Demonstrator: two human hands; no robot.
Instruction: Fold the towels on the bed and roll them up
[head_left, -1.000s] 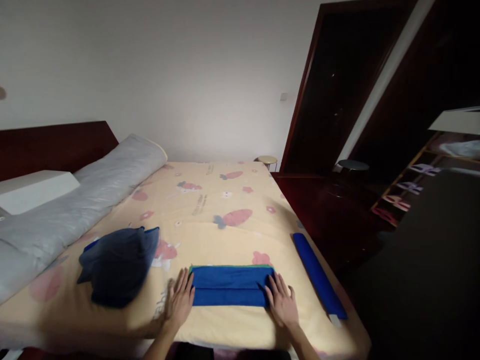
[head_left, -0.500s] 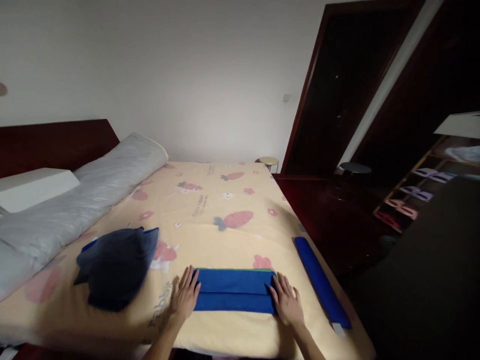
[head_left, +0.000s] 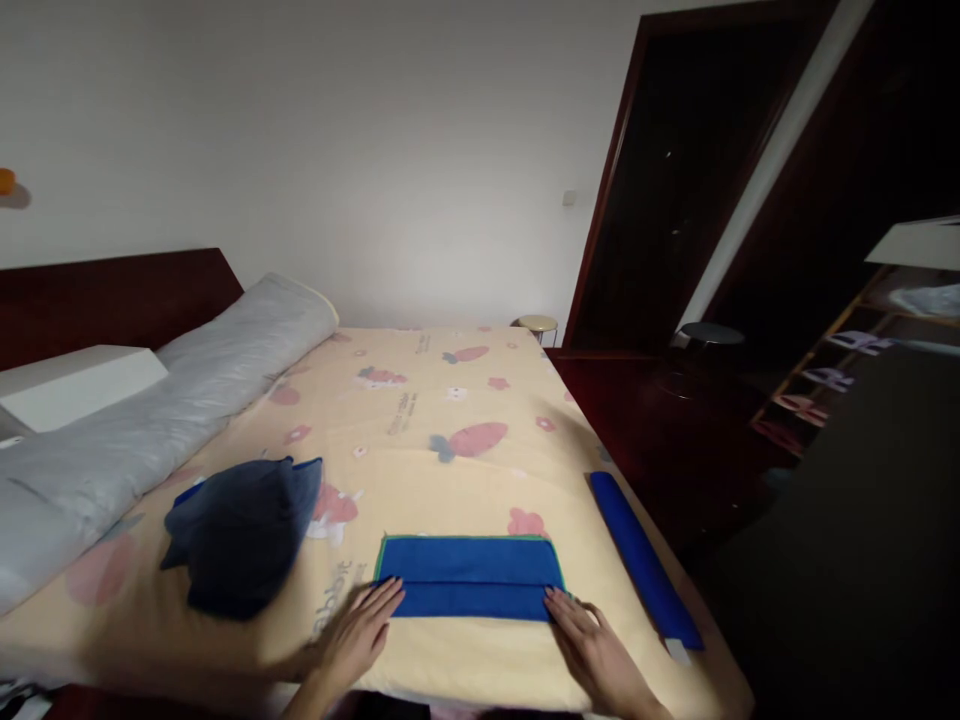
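A blue cloth (head_left: 472, 560) with thin green edging lies folded near the front of the bed, a crease running across it. On its near left corner rest the outstretched fingers of my left hand (head_left: 360, 630). My right hand (head_left: 600, 645) touches the near right corner the same way, fingers extended over the folded strip. The undersides of both hands and most of the thumbs are hidden. To the left sits a crumpled dark blue-grey cloth (head_left: 244, 535). A rolled blue cloth (head_left: 637, 550) with a white tag lies along the right edge.
The bed (head_left: 442, 490) has a cream sheet printed with carrots and rabbits. A long grey bolster (head_left: 202, 380) and a white box (head_left: 82, 385) are by the dark headboard (head_left: 112, 300). Beyond the right edge stand stools (head_left: 711, 335) and a shoe rack (head_left: 825, 370).
Both hands have moved from the cloth's sides toward me, onto the ends of its near strip. The far corners are now uncovered. The view has shifted slightly.
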